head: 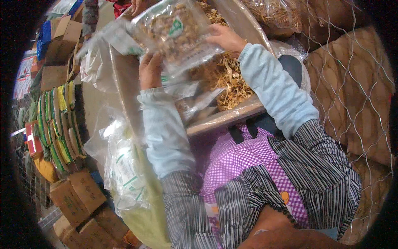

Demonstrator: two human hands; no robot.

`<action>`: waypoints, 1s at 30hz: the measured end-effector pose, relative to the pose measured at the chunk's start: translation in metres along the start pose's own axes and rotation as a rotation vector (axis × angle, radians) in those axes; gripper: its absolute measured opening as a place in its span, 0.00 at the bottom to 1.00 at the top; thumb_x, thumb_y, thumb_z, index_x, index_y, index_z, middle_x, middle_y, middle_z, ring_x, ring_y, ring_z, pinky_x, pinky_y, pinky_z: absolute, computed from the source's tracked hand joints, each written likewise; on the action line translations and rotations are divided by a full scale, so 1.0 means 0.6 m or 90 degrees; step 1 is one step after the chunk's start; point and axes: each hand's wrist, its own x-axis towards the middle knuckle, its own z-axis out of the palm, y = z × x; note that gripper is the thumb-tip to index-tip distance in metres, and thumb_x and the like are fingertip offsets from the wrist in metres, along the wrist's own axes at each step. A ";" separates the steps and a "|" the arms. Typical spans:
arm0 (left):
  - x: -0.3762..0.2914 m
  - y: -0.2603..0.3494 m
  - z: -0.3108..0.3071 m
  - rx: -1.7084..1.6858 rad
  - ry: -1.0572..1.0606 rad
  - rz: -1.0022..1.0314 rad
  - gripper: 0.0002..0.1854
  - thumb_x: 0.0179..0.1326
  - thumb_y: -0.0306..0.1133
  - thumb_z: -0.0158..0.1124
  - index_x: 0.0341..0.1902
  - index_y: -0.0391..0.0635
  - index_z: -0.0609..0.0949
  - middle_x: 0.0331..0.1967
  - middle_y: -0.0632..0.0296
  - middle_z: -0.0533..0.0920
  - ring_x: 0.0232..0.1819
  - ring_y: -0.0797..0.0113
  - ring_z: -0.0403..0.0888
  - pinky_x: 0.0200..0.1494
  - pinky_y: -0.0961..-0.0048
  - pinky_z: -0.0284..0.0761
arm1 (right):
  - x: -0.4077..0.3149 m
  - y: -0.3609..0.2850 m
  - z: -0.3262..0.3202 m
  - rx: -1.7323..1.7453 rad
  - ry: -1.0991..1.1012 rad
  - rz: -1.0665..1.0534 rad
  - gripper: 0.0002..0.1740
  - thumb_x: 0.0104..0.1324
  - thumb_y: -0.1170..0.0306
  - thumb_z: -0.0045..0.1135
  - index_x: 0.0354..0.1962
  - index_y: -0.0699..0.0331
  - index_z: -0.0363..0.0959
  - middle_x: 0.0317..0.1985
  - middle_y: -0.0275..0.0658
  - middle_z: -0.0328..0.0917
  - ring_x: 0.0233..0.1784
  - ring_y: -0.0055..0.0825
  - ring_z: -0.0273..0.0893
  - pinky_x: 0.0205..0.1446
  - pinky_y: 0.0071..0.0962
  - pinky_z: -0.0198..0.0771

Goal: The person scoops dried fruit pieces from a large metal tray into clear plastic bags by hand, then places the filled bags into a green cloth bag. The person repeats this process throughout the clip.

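A clear plastic bag [177, 34] with a green logo, filled with light brown dried pieces, is held up between both hands. My left hand [150, 69] grips its lower left edge with thumb and fingers. My right hand [226, 39] is at its right edge, fingers on the plastic. Below the bag stands a large plastic-lined box [227, 116], holding loose dried yellow-brown strips [234, 81], perhaps dried mushrooms. Flat printed clear bags [192, 93] lie inside the box at its left. The view is blurred around the held bag.
A pile of clear printed bags [124, 168] rests on green cloth [149, 214] to the left. Wire netting [348, 77] runs along the right before brown sacks. Cardboard boxes [76, 197] and stacked green-yellow bundles [57, 124] stand far left. Another person's hand [139, 6] shows at the top.
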 end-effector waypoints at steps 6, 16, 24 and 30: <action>0.007 -0.005 0.003 0.040 0.093 0.057 0.27 0.51 0.33 0.68 0.52 0.39 0.69 0.40 0.59 0.78 0.40 0.74 0.76 0.37 0.76 0.71 | -0.001 0.003 0.007 -0.057 -0.067 -0.002 0.23 0.55 0.68 0.60 0.48 0.68 0.68 0.40 0.46 0.76 0.43 0.29 0.75 0.45 0.26 0.70; -0.019 -0.001 0.055 0.261 0.241 0.191 0.27 0.51 0.36 0.64 0.52 0.35 0.67 0.38 0.53 0.77 0.34 0.64 0.75 0.37 0.69 0.72 | -0.028 -0.029 0.027 -0.061 -0.091 -0.036 0.18 0.58 0.72 0.58 0.46 0.69 0.68 0.30 0.31 0.72 0.30 0.14 0.67 0.31 0.17 0.64; 0.010 -0.016 0.030 0.659 0.310 0.216 0.18 0.53 0.29 0.51 0.49 0.37 0.69 0.35 0.38 0.76 0.37 0.36 0.73 0.38 0.50 0.67 | -0.038 -0.044 0.029 0.037 -0.182 -0.043 0.17 0.57 0.72 0.58 0.45 0.67 0.69 0.35 0.32 0.74 0.35 0.15 0.70 0.37 0.18 0.67; 0.019 -0.038 0.007 0.663 0.272 0.318 0.27 0.51 0.29 0.57 0.57 0.43 0.68 0.41 0.43 0.78 0.43 0.42 0.76 0.44 0.55 0.70 | -0.034 -0.038 0.032 0.018 -0.211 -0.102 0.16 0.56 0.72 0.58 0.43 0.67 0.70 0.34 0.31 0.73 0.35 0.15 0.69 0.38 0.18 0.67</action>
